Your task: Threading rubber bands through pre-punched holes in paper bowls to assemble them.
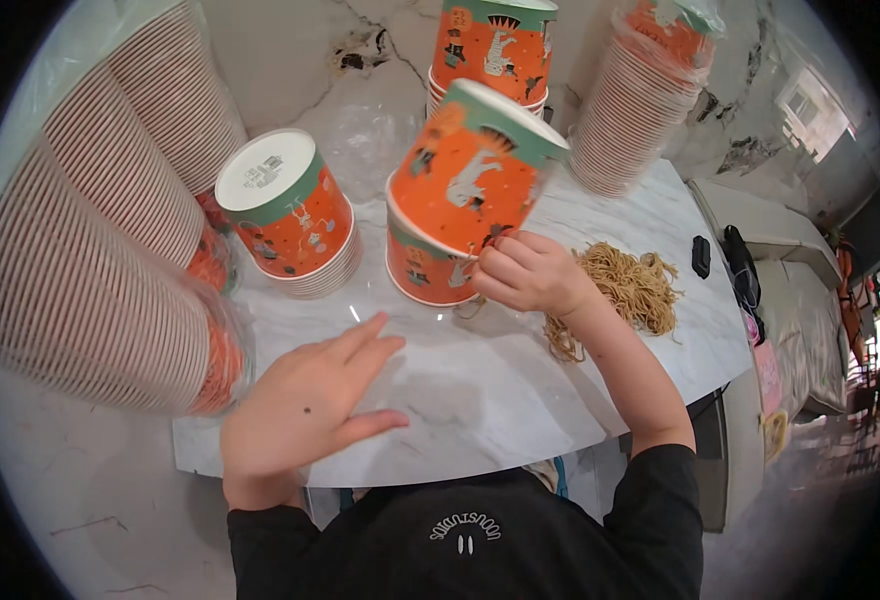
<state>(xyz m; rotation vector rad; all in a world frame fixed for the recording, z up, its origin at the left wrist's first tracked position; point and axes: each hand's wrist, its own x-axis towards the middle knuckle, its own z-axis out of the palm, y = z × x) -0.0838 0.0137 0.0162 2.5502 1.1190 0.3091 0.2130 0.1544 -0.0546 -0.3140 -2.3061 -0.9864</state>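
Here the right hand (526, 270) pinches the tilted orange tub (475, 172) by its rim, tub up-left of the knuckles, probably for control above the lower tub (420, 265); left hand (305, 402) empty, fingers spread

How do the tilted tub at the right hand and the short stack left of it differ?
The tilted tub leans in the right hand; the short stack stands level on the table. The tilted tub shows one rim, the short stack several nested rims. Both are orange and green, base up.
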